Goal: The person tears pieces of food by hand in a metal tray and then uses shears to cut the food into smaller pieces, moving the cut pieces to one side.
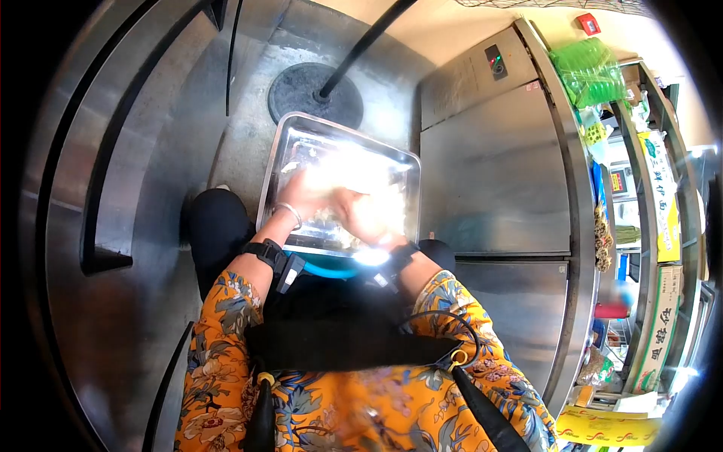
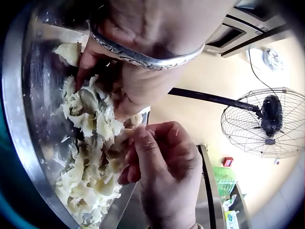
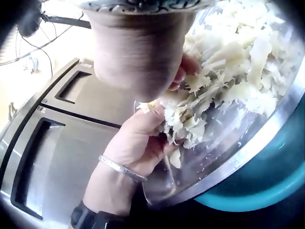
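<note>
A rectangular metal tray point(image 1: 265, 196) sits in front of the person's lap, its inside washed out by glare in the head view. Many pale cream, ragged-edged torn pieces point(image 2: 86, 195) lie heaped in it. My left hand point(image 3: 138, 138), with a silver bangle, reaches in over the near side and grips a bunch of these pieces between thumb and fingers. Facing it, my right hand point(image 2: 167, 167) has its thumb and curled fingers pinched on a pale piece beside that bunch. In the right wrist view the wrist hides most of the right hand.
Under the tray shows the rim of a teal basin point(image 3: 252, 198). A steel refrigerator point(image 1: 493, 173) stands to the right, beyond it shelves with packages point(image 1: 655, 196). Ahead is a standing fan's round base point(image 1: 290, 94). Steel doors with dark handles point(image 1: 162, 151) line the left.
</note>
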`<state>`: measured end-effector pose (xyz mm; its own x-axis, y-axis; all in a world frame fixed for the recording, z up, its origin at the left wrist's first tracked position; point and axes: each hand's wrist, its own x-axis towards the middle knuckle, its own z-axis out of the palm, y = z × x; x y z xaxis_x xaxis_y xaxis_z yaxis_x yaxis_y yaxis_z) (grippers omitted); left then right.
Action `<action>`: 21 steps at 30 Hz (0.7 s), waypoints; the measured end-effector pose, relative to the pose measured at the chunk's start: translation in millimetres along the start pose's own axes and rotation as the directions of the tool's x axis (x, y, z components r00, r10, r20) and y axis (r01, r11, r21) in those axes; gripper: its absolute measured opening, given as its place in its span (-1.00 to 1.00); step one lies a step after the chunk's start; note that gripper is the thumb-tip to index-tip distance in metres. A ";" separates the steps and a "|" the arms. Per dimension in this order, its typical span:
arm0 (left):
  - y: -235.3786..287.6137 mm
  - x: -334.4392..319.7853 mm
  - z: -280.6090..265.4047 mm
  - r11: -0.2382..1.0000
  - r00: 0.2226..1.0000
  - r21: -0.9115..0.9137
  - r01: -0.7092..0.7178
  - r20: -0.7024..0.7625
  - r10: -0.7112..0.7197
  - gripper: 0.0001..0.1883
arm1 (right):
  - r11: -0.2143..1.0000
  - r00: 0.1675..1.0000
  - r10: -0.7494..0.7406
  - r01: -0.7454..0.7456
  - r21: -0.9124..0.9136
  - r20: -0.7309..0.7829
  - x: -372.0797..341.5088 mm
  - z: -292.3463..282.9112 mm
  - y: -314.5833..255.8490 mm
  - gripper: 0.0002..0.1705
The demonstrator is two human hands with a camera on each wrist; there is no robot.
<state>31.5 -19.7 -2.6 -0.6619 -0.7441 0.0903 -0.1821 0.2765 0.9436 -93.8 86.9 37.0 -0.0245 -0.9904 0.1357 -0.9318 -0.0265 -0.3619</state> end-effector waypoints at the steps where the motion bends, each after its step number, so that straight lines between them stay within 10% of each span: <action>1: 4.4 0.2 -1.1 1.000 1.000 -0.022 0.008 -0.002 -0.008 -0.67 | 0.999 0.999 0.032 -0.032 0.019 -0.002 -1.4 -3.0 -2.2 -0.89; 6: 14.8 2.9 -6.4 0.997 0.997 -0.008 0.075 0.028 -0.074 -0.60 | 0.973 0.972 0.224 -0.218 0.083 -0.071 -5.0 -7.0 -5.7 -0.88; 8: -23.6 7.4 18.2 0.955 0.989 -0.271 0.123 -0.048 -0.141 -0.46 | 0.927 0.930 0.363 -0.356 0.115 -0.049 -6.8 0.9 7.4 -0.88; 11: -53.4 12.7 29.7 0.893 0.968 -0.397 0.211 -0.040 -0.247 -0.28 | 0.971 0.944 0.216 -0.181 0.155 -0.250 -2.0 -4.2 -4.3 -0.83; 21: -53.7 16.2 32.2 0.939 0.994 -0.333 0.085 -0.036 -0.103 -0.30 | 0.937 0.915 0.333 -0.294 0.188 -0.229 32.1 31.0 4.3 -0.83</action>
<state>7.1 -27.1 -62.1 -0.6133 -0.7898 0.0039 0.0149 -0.0067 0.9999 -87.3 50.9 11.2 -0.4154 -0.8838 0.2154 -0.7982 0.2406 -0.5523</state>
